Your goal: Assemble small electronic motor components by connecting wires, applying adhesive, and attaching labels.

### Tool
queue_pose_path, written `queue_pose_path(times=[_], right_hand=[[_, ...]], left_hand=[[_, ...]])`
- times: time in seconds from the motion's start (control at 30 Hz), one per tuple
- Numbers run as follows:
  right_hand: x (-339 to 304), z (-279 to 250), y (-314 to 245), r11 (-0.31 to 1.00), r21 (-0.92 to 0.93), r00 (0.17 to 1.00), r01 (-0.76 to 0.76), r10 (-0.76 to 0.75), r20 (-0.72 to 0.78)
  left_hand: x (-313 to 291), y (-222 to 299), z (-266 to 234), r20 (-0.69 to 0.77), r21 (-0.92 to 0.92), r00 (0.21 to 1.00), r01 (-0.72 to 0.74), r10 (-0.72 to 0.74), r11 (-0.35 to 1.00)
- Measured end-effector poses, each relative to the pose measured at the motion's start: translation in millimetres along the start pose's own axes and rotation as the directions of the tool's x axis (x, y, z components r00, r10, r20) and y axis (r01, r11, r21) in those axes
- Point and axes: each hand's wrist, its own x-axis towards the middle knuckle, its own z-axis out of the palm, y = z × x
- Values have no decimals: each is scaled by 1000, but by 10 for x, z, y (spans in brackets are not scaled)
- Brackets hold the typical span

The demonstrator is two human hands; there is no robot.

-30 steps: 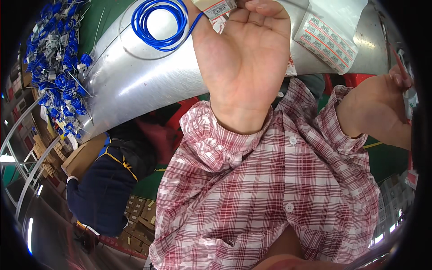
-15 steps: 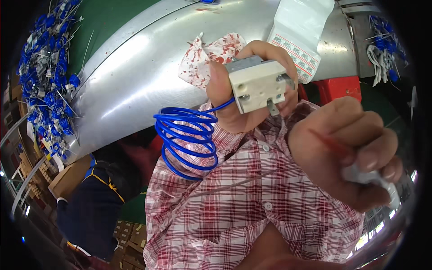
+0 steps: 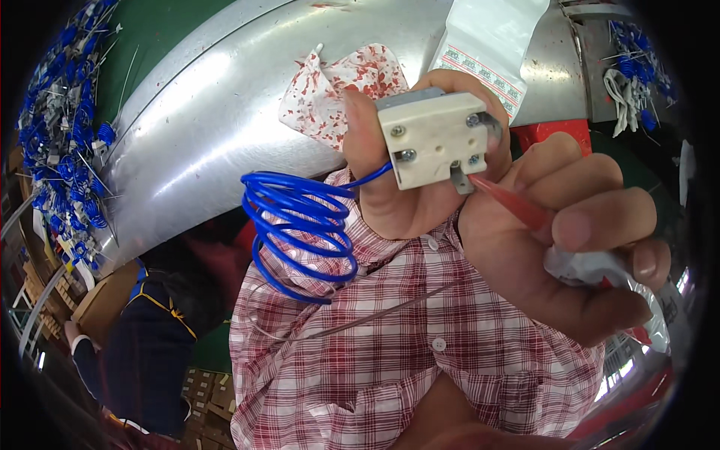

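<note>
Cream-faced block (image 3: pixel 435 142) with its blue coil (image 3: pixel 300 232) sits pinched in the left hand's (image 3: pixel 409 210) grip, before the checked shirt (image 3: pixel 390 315); the right hand (image 3: pixel 506 251) clasps a tube (image 3: pixel 589 268). Nozzle (image 3: pixel 517 208) work near the lower metal tab (image 3: pixel 461 181) seems underway; the next move likely calls for steady aim.
</note>
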Motion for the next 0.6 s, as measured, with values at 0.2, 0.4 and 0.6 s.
queue_pose_path(times=[0.2, 0.4, 0.6], right_hand=[[-150, -304, -116, 1000, 16, 1000, 1, -1, 4], [-53, -283, -81, 1000, 19, 1000, 2, -2, 6], [17, 55, 147, 1000, 29, 1000, 10, -11, 8]], left_hand=[[-29, 8, 15, -16, -29, 1000, 2, -3, 1000], [-39, 4, -48, 11, -26, 1000, -1, 1, 1000], [-40, 0, -45, -12, 4, 1000, 3, -3, 1000]])
